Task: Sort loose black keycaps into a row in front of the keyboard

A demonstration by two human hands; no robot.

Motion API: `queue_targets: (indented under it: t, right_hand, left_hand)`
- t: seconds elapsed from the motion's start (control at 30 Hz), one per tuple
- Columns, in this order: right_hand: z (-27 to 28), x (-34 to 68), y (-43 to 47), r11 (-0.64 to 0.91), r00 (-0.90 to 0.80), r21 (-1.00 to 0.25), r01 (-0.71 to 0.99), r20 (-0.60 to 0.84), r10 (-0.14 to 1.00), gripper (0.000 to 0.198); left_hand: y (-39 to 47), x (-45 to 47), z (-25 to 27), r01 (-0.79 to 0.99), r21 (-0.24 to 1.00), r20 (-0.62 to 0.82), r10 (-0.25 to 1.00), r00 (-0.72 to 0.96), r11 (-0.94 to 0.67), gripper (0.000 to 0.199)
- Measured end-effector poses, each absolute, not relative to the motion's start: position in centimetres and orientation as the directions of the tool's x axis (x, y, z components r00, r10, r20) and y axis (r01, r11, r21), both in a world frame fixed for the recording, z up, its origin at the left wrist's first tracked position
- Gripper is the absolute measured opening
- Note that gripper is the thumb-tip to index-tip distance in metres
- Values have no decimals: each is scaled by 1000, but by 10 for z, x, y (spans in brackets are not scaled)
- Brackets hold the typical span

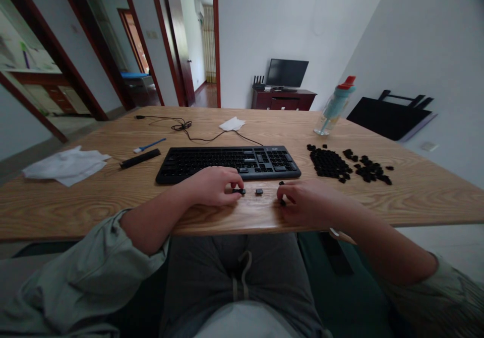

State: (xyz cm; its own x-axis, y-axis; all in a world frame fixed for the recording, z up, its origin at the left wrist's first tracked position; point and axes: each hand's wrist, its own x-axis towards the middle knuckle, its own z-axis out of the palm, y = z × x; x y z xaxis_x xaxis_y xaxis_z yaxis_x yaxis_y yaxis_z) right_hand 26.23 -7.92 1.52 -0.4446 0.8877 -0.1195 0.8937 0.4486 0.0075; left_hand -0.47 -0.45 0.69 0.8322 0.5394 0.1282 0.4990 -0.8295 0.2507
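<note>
The step in hand seemed to be handling small loose keycaps along the near edge of the light-brown wood-grain desk (124, 212). The left hand (215, 186) had its thumb and index finger narrowed about a dark, oblong plastic keycap (239, 191); whether it was gripped, I could not tell. The right hand (306, 202), nearer the desk's right edge, was curled with its fingertips low beside a small black plastic keycap (282, 202), its hold likewise unclear. Between the hands lay a single grey-black square keycap (259, 192), touched by neither. The next move appeared to call for a light fingertip pinch, with each cap's top kept facing up.

The long black rectangular plastic keyboard (229, 175) lay just beyond the hands, its long axis running left to right, roughly parallel to the desk's near edge. Its number block was at the right end, and its thin black cable (204, 139) ran off toward the desk's far left corner. A dense patch of black plastic keycaps (328, 165) lay toward the desk's right edge.
</note>
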Motion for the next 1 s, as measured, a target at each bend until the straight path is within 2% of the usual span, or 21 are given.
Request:
queue_targets:
  t: [0.2, 0.33, 0.67, 1.0]
  right_hand:
    - [5, 282, -83, 502, -506, -197, 842, 33, 862, 26]
    - [-6, 286, -81, 508, -510, -272, 817, 67, 857, 18]
    - [-14, 266, -76, 568, -566, -297, 767, 103, 818, 17]
    - [-14, 274, -79, 544, -536, -284, 789, 115, 837, 23]
  left_hand:
    - [-3, -5, 5, 488, 251, 139, 530, 836, -836, 23]
    - [-4, -5, 6, 493, 255, 137, 536, 833, -832, 24]
    - [-6, -3, 9, 504, 256, 116, 544, 831, -825, 23]
    - [-4, -3, 8, 495, 250, 125, 534, 836, -832, 23]
